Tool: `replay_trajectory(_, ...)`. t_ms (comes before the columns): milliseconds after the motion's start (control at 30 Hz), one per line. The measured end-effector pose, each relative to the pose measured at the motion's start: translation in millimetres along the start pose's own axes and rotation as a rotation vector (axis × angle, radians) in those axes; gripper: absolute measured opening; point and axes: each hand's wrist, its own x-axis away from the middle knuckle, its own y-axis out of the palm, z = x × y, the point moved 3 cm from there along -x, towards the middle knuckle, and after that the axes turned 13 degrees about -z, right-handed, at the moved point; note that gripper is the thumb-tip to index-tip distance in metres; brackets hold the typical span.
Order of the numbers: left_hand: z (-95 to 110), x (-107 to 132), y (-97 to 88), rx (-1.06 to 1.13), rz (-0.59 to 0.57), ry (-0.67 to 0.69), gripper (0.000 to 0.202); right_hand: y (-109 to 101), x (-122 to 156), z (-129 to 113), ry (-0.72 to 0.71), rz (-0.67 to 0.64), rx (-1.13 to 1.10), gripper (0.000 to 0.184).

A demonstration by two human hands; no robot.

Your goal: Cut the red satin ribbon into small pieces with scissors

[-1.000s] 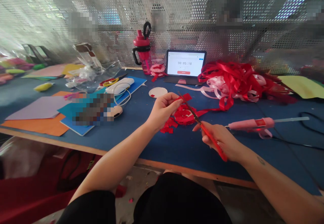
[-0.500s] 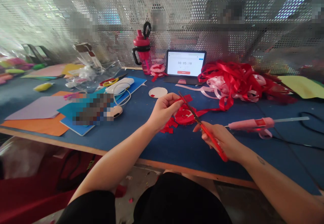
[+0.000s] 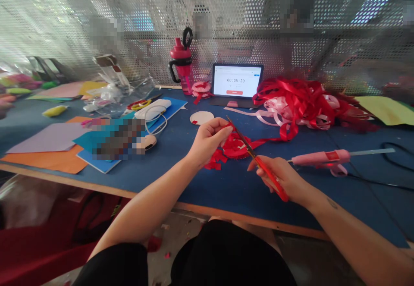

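My left hand (image 3: pixel 207 141) pinches the end of a red ribbon (image 3: pixel 228 126) above the blue table (image 3: pixel 226 187). My right hand (image 3: pixel 284 178) grips red-handled scissors (image 3: pixel 255 158), whose blades point up and left to the ribbon at my left fingertips. Below the hands lies a red ribbon rosette (image 3: pixel 237 146) with cut red snippets (image 3: pixel 215 161) beside it. A strip of red ribbon runs from the rosette to the right toward the ribbon heap.
A pink glue gun (image 3: pixel 323 158) with a black cable lies right of my hand. A heap of red and pink ribbon (image 3: pixel 300 100), a tablet (image 3: pixel 237 81) showing a timer and a pink bottle (image 3: pixel 183 68) stand at the back. Coloured paper sheets (image 3: pixel 48 148) cover the left.
The ribbon piece beyond the scissor blades is gone from my left fingers. The scissors have shifted slightly. The tablet timer counts from 00:05:18 to 00:05:20.
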Motion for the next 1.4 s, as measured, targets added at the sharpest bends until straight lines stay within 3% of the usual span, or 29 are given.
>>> replay_trajectory(300, 1, 0, 1.4, -0.016, -0.013, -0.039, 0.024, -2, 3, 0, -0.024, 0.042, 0.109, 0.053)
replay_trajectory(500, -2, -2, 0.1, 0.046, 0.033, -0.019, 0.031, -3, 3, -3, 0.009, 0.036, 0.143, 0.051)
replay_trajectory(733, -1, -1, -1.0, 0.252, 0.017, -0.056, 0.015, -2, 4, -2, 0.009, 0.004, 0.133, 0.045)
replay_trajectory(1000, 2, -2, -3.7, 0.07, 0.099, -0.02, 0.004, -3, 4, -7, 0.038, 0.019, 0.149, 0.04)
replay_trajectory(1200, 5, -2, -4.8, 0.068, 0.086, -0.02, 0.022, -5, 4, -12, 0.057, 0.012, 0.183, 0.04)
replay_trajectory(1400, 6, -2, -3.7, 0.053, 0.07, -0.041, 0.022, -6, 4, -13, 0.06, -0.007, 0.248, 0.028)
